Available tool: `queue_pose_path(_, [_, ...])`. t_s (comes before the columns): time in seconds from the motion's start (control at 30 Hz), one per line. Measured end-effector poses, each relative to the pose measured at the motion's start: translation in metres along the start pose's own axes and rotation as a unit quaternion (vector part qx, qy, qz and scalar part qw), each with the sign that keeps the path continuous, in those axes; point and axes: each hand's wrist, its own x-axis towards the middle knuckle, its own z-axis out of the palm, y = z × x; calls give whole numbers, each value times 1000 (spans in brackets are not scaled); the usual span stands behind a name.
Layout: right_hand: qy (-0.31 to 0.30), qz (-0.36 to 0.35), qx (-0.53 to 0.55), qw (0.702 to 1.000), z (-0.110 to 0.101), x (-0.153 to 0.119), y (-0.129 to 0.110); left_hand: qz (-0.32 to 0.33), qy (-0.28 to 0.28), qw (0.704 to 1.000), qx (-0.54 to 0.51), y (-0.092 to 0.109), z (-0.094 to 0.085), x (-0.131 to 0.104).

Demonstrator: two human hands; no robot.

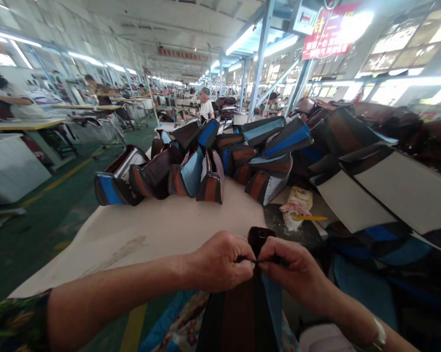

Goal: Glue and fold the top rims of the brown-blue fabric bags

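My left hand [226, 261] and my right hand [296, 266] meet in front of me, fingertips pinched together on the top edge of a bag piece [238, 318]. The piece is black with a brown stripe and light blue on its right side, and it hangs down toward my lap. What exactly sits between the fingertips is too small to make out. Just behind the hands lies a dark, rounded object [259, 235] with a small square mark, partly covered by the fingers.
Several striped bag pieces [211, 183] stand across the far part of the pale table [176, 220]. A white-smeared container [297, 205] with a yellow-handled tool [310, 218] rests at right. Large flat panels [404, 181] are stacked beyond it. Other people work in the background.
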Motion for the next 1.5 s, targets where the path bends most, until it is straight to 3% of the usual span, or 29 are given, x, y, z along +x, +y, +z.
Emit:
queue_pose_path(0.07, [9,-88,-74,993,1,-4,0,-13,-7,1000,-27,3,-6,0])
queue_pose_path(0.17, [-8,-185,-169,968,-1,-8,0,-89,-72,988,-101,8,-19,3])
queue_pose_path(0.3, [-2,-278,-316,907,-3,-14,2,-159,-151,968,-124,7,-25,8])
queue_pose_path(0.37, [-11,-293,-329,897,-3,-18,3,-160,-168,966,-111,5,-22,9])
queue_pose_path(0.43, [-17,-251,-248,935,-6,-20,4,-133,-162,972,-103,4,-19,9])
queue_pose_path(0.5, [1,-147,-110,983,-11,-19,2,-91,-149,979,-101,4,-17,9])
queue_pose_path(0.57, [5,-37,-12,999,-18,-13,-2,-58,-144,983,-99,6,-16,9])
queue_pose_path(0.63, [-57,11,-3,998,-24,-4,-7,-47,-141,985,-91,8,-16,9])
queue_pose_path(0.7, [-147,7,-24,989,-26,4,-10,-42,-134,987,-81,8,-15,9])
queue_pose_path(0.77, [-180,-17,-40,983,-24,8,-10,-33,-129,989,-72,6,-13,9])
queue_pose_path(0.9, [-139,-39,-56,988,-16,2,1,-45,-143,985,-82,-1,-14,6])
queue_pose_path(1.07, [-171,72,96,978,-23,-3,2,-71,-191,968,-144,-4,-35,7])
queue_pose_path(1.2, [-191,97,103,971,-26,4,-10,-49,-206,968,-133,-9,-47,13])
queue_pose_path(1.37, [-223,123,87,963,-17,5,-11,19,-245,962,-117,-14,-35,15])
queue_pose_path(1.5, [-180,99,19,978,-14,-2,-14,75,-190,977,-62,-14,-21,9])
